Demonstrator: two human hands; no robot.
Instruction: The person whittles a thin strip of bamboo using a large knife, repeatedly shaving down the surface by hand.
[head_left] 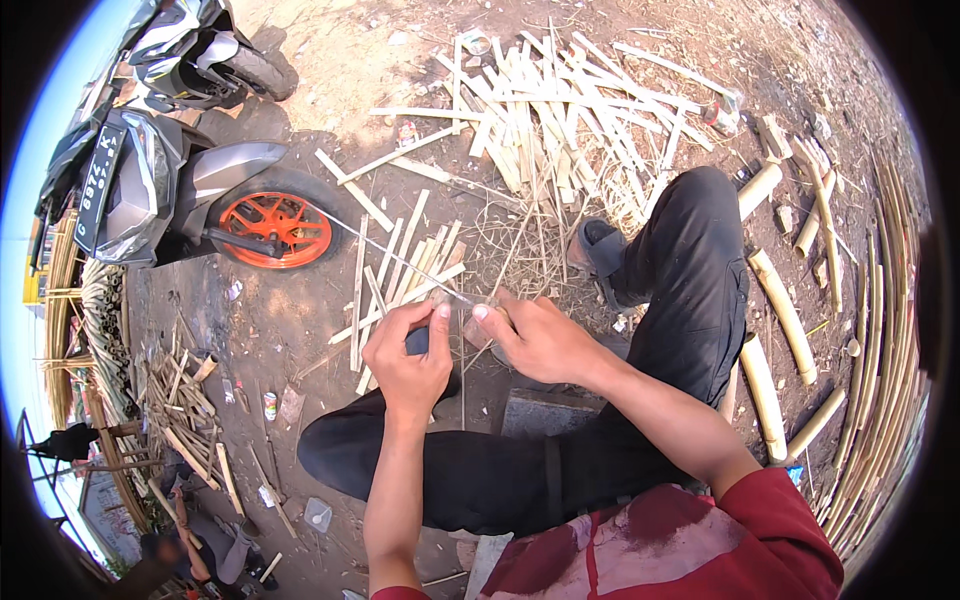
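Observation:
My left hand (408, 362) and my right hand (535, 335) meet in front of me above my black-trousered legs (690, 270). Together they pinch a thin bamboo sliver (400, 258) that runs up and to the left from my fingertips. The left thumb presses on it near its lower end. A dark object, perhaps a knife handle, shows behind the left fingers; I cannot make it out clearly. A sandalled foot (598, 250) rests on the dirt just beyond the right hand.
Split bamboo strips (540, 110) lie heaped on the dirt ahead. Thick bamboo pieces (780, 310) and long poles (890, 330) lie at the right. A scooter with an orange wheel (275, 228) is parked at the left. Another person (175, 545) crouches at the lower left by bamboo scraps.

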